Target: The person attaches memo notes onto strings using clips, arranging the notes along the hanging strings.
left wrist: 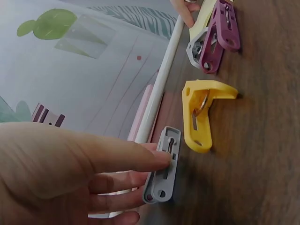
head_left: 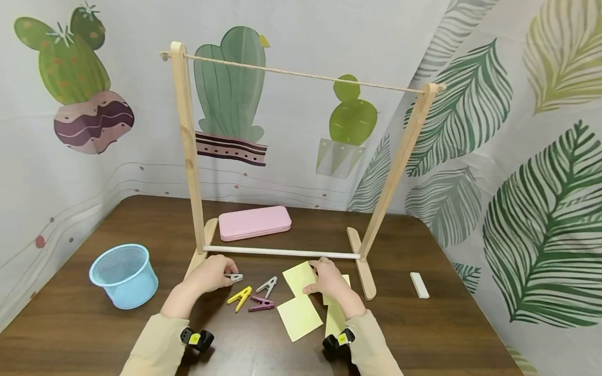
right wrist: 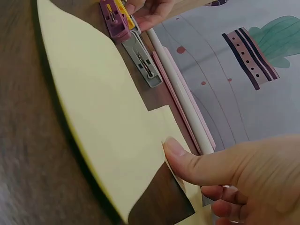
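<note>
Left hand (head_left: 212, 272), peg (left wrist: 166, 171), illegible wrist label (head_left: 195, 339)

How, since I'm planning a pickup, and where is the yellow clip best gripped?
Probably pinch the yellow clip across its two splayed legs, coming from above on the near side: it lies in a V, closed end pointing away, legs spreading toward the near left.

The light-gray plastic clothespin (head_left: 236, 277), fitted with a metal spring, is pinched between thumb and fingers of the left hand (head_left: 213, 273), one end pointing rightward. The square, pale-yellow paper note (head_left: 298, 277) sits turned askew, its right side held by the right hand (head_left: 328, 282).
</note>
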Available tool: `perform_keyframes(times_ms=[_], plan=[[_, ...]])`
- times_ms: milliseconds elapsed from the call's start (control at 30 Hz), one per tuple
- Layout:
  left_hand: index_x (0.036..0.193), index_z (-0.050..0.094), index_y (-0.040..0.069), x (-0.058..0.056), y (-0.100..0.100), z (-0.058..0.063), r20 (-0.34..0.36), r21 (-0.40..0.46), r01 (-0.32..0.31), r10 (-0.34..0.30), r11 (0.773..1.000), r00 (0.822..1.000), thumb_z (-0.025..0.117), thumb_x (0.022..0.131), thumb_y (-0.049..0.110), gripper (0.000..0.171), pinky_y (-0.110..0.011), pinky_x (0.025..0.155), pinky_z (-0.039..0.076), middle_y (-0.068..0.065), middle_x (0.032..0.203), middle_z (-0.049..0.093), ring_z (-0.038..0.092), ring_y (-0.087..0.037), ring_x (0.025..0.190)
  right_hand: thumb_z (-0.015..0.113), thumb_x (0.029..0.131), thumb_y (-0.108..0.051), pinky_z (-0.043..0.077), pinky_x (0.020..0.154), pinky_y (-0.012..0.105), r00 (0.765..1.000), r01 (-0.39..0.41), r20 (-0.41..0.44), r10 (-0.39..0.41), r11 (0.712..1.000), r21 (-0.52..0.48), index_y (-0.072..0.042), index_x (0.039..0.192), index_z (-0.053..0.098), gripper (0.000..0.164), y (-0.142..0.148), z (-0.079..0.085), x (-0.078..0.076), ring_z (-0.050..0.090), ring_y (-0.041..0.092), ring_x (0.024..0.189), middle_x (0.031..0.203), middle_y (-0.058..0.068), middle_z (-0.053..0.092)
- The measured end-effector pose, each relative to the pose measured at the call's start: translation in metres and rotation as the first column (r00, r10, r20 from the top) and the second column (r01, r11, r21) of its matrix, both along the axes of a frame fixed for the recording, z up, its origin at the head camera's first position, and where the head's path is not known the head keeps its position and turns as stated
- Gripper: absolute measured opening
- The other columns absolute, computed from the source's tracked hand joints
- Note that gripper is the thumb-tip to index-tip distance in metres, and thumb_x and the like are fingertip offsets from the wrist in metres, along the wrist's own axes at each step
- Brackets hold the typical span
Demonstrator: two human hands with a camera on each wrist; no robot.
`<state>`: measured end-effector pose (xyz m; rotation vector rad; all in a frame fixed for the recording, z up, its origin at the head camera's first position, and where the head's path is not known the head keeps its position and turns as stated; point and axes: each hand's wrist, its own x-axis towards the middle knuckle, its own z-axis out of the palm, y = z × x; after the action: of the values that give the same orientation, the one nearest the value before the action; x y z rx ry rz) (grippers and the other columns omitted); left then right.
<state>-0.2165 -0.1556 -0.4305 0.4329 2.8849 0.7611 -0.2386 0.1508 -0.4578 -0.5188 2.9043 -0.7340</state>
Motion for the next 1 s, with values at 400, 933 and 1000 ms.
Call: perform_keyframes(times_ms=[400,933,1000], plan=[[0.092,0.07,0.004,-0.003,-0.014,-0.004,0.039,-0.023,-0.024,0.025,0.999,0.999,0.088,0.059,0.0,0.038,-0.043,0.081,0.051,-0.007,0.089,0.066,0.061,-0.023,0.085,0.092,0.064,-0.015,0.046,0.094,0.051,1.0,0.008,-0.007,-0.008,0.995,-0.095,0.002,0.125,0.055,0.074,0.0,-0.003,0.001,0.05,0.039,0.114,0.115,0.019,0.058],[0.085,0.069,0.005,-0.003,-0.019,-0.007,0.027,-0.009,-0.069,0.069,0.998,0.997,0.088,0.062,0.003,0.03,-0.037,0.073,0.049,-0.004,0.082,0.063,0.056,-0.017,0.077,0.095,0.057,-0.013,0.046,0.083,0.043,1.0,-0.001,0.008,0.002,0.991,-0.137,-0.002,0.117,0.052,0.075,-0.001,-0.003,-0.003,0.049,0.029,0.101,0.102,0.01,0.057],[0.086,0.07,0.005,-0.003,-0.02,-0.006,0.022,0.013,-0.056,0.056,0.998,0.998,0.088,0.063,0.003,0.028,-0.036,0.072,0.049,-0.003,0.083,0.065,0.057,-0.017,0.077,0.095,0.057,-0.014,0.046,0.083,0.042,1.0,0.001,0.012,0.001,0.99,-0.138,-0.001,0.125,0.051,0.082,0.0,-0.003,-0.003,0.048,0.027,0.1,0.102,0.009,0.056]])
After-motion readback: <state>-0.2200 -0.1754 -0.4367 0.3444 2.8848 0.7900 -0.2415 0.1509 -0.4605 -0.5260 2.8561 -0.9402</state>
